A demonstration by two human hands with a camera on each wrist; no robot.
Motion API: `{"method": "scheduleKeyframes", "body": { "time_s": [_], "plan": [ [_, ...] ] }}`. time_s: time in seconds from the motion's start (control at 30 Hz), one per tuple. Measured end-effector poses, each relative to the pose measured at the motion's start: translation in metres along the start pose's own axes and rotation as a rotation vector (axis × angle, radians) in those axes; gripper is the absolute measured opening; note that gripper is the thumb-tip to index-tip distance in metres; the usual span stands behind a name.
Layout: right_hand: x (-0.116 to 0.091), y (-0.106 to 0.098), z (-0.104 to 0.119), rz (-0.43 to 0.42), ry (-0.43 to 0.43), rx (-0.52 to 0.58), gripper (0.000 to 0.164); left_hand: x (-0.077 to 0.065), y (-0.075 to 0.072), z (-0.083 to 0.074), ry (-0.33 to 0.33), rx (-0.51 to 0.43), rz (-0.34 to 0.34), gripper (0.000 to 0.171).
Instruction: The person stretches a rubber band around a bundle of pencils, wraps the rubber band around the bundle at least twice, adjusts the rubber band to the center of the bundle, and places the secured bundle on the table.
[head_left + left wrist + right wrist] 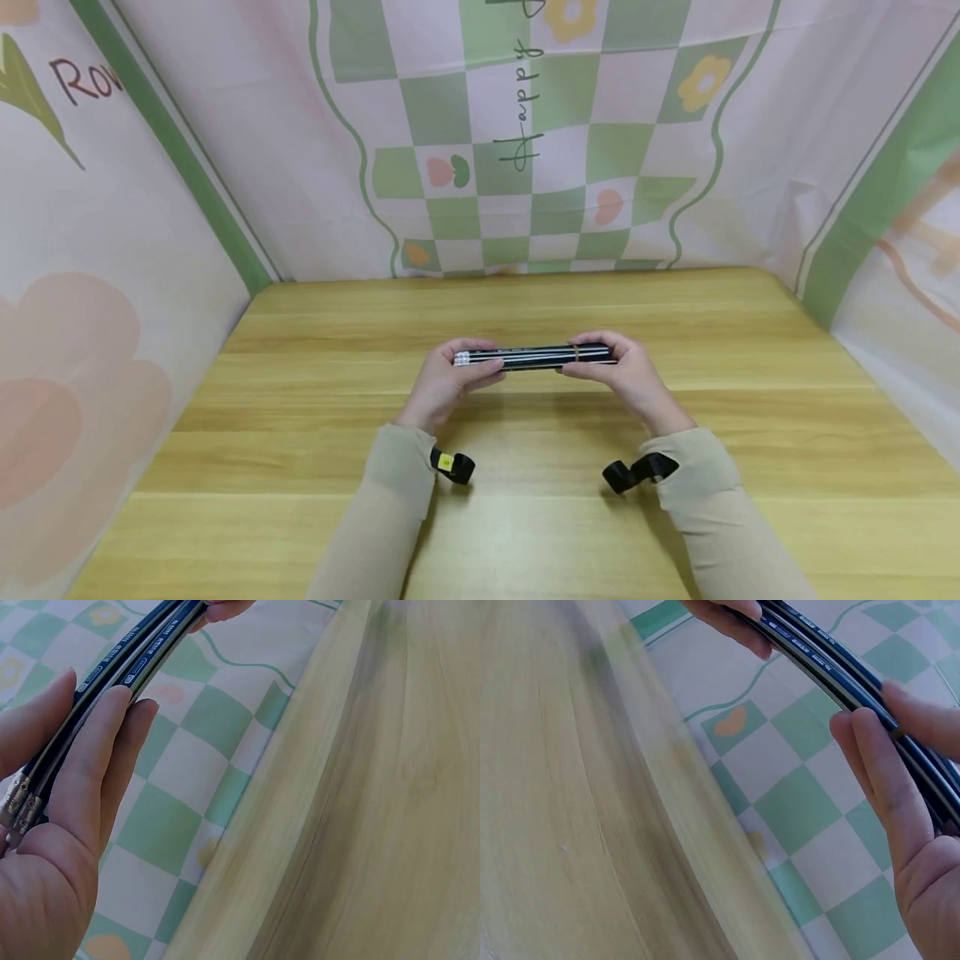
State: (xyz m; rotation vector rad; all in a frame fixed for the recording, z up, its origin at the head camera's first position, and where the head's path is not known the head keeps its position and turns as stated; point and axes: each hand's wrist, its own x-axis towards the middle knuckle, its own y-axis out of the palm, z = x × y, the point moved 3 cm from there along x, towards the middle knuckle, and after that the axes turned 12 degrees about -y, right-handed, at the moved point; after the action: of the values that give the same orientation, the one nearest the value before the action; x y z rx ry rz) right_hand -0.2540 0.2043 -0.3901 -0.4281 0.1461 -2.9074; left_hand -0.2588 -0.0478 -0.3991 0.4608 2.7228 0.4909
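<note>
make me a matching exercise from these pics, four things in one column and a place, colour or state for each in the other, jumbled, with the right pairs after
Things
1. left hand
2. right hand
3. thin band
4. tabletop

Places and states
A. wrapped round the dark pencils
B. wood-grained, below both hands
C. gripping the bundle at the end away from the silver tips
D. gripping the bundle near the silver tips

Right pairs
1-D
2-C
3-A
4-B
</note>
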Motion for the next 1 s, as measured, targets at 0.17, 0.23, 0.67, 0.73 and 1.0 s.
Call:
{"method": "scheduleKeyframes", "body": {
  "time_s": [0.17, 0.23, 0.67, 0.73, 1.0],
  "plan": [
    [-0.0015, 0.0008, -0.0004, 0.017, 0.025, -0.084, 0.031, 0.0007, -0.0007, 0.0014, -0.009, 0.049, 0.006, 0.034],
    [-0.0023, 0.0012, -0.0008, 0.031, 0.025, -0.104, 0.032, 0.0003, -0.0005, 0.0018, -0.018, 0.071, 0.009, 0.033],
    [-0.0017, -0.0021, 0.0052, 0.049, -0.032, -0.057, 0.042, -0.0015, 0.002, 0.0, 0.038, 0.038, -0.023, 0.03],
    [-0.002, -0.0046, 0.0062, 0.033, -0.034, -0.057, 0.038, -0.0021, 0.0018, -0.001, 0.052, 0.032, -0.03, 0.031],
    [-0.0037, -0.0049, 0.0086, 0.022, -0.002, -0.102, 0.035, -0.0023, 0.0036, -0.0014, 0.062, 0.042, -0.031, 0.03]
  ]
}}
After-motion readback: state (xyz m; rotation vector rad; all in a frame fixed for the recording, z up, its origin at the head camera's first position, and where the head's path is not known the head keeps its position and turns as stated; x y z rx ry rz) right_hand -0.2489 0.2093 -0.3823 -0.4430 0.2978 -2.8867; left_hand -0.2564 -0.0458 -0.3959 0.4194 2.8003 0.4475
